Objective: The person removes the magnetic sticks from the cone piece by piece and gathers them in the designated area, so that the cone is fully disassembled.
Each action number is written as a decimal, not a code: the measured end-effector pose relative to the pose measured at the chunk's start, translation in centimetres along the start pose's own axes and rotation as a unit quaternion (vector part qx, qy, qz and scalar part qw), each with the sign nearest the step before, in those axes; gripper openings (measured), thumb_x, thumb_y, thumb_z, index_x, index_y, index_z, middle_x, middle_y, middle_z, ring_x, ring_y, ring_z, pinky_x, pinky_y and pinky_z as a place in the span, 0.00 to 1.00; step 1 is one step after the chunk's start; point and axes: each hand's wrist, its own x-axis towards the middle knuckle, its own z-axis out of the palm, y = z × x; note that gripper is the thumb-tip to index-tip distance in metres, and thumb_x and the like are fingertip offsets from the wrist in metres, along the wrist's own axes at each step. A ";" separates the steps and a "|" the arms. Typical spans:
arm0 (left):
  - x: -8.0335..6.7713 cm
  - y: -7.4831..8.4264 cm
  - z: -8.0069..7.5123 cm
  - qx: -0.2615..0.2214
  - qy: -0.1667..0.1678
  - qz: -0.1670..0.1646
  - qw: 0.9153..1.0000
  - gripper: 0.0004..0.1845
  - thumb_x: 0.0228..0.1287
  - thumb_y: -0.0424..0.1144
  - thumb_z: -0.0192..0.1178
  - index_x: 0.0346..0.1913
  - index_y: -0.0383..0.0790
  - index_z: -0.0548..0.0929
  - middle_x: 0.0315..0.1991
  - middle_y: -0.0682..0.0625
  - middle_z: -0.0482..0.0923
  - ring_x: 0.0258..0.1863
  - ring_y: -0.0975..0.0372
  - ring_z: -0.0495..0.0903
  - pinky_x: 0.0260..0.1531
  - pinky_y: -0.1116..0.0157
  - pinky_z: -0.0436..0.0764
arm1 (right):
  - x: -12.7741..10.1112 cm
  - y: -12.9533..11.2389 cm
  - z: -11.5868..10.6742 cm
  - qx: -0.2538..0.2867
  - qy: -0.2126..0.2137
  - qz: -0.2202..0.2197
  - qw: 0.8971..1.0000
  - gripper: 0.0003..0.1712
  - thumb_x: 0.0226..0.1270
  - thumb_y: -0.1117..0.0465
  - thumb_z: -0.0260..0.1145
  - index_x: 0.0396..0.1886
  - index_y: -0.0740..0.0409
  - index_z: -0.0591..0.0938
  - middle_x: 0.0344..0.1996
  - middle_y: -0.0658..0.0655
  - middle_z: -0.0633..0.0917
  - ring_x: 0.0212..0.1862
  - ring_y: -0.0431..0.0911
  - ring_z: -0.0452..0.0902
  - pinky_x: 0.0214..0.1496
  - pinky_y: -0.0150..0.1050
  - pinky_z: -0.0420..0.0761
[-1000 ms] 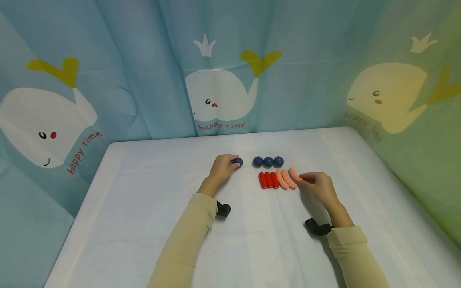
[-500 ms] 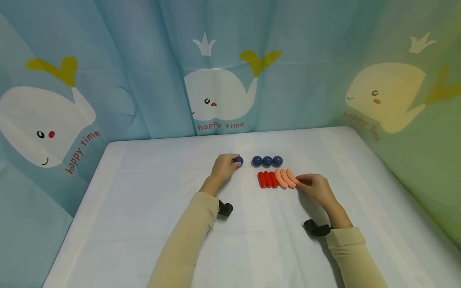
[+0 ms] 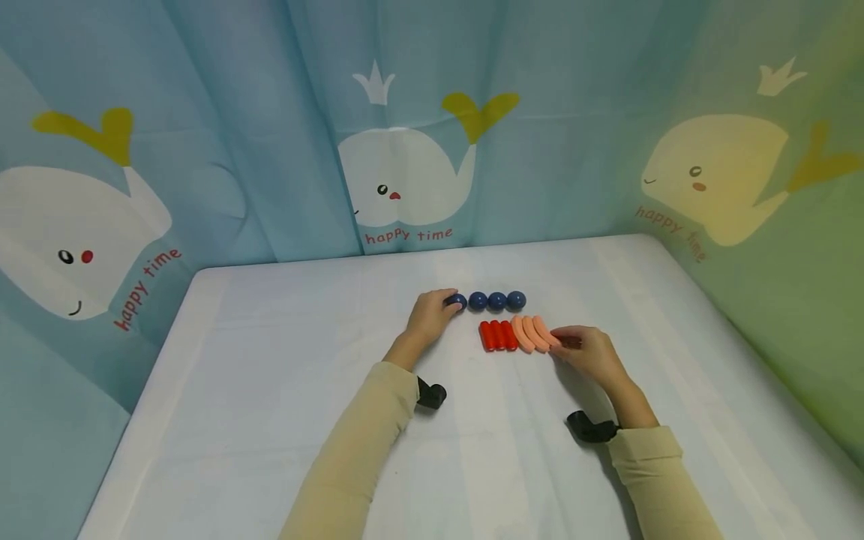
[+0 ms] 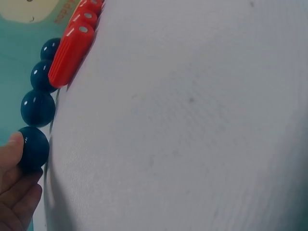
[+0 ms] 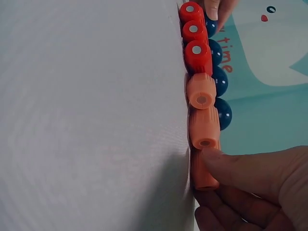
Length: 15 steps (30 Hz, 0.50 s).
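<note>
Your left hand (image 3: pixel 427 319) has its fingers (image 4: pixel 14 180) curled around the leftmost dark blue ball (image 3: pixel 457 301), which sits on the white bench (image 3: pixel 270 390) touching the end of a row of three more blue balls (image 3: pixel 496 301). Your right hand (image 3: pixel 586 352) pinches the rightmost salmon-pink cylinder (image 3: pixel 544 332) between thumb and fingers (image 5: pixel 240 166). That cylinder lies against two other pink cylinders (image 3: pixel 526 334), with three red cylinders (image 3: pixel 496 335) just left of them, all directly in front of the balls.
</note>
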 end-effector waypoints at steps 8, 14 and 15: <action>0.0 -0.2 0.5 -0.023 0.003 -0.004 1.000 0.21 0.66 0.40 0.55 0.59 0.37 0.74 0.57 0.46 0.73 0.58 0.57 0.69 0.58 0.64 0.65 | 0.0 -0.1 0.1 0.007 -0.005 0.008 1.000 0.18 0.56 0.69 0.66 0.46 0.75 0.79 0.40 0.69 0.81 0.43 0.57 0.78 0.37 0.40 0.79; -0.4 -0.4 0.0 -0.045 0.016 -0.013 0.999 0.25 0.66 0.45 0.55 0.62 0.36 0.71 0.57 0.43 0.72 0.58 0.55 0.69 0.59 0.62 0.64 | -0.5 -0.2 -0.3 0.004 0.001 0.022 1.000 0.21 0.57 0.65 0.68 0.47 0.74 0.78 0.43 0.69 0.80 0.47 0.60 0.76 0.46 0.50 0.76; -0.6 -0.5 -0.4 -0.046 0.020 -0.014 0.999 0.25 0.66 0.46 0.54 0.62 0.36 0.71 0.57 0.43 0.73 0.58 0.55 0.69 0.59 0.62 0.64 | -0.7 -0.2 -0.5 0.003 0.007 0.021 1.000 0.21 0.57 0.64 0.67 0.48 0.74 0.78 0.44 0.70 0.80 0.48 0.61 0.75 0.47 0.52 0.75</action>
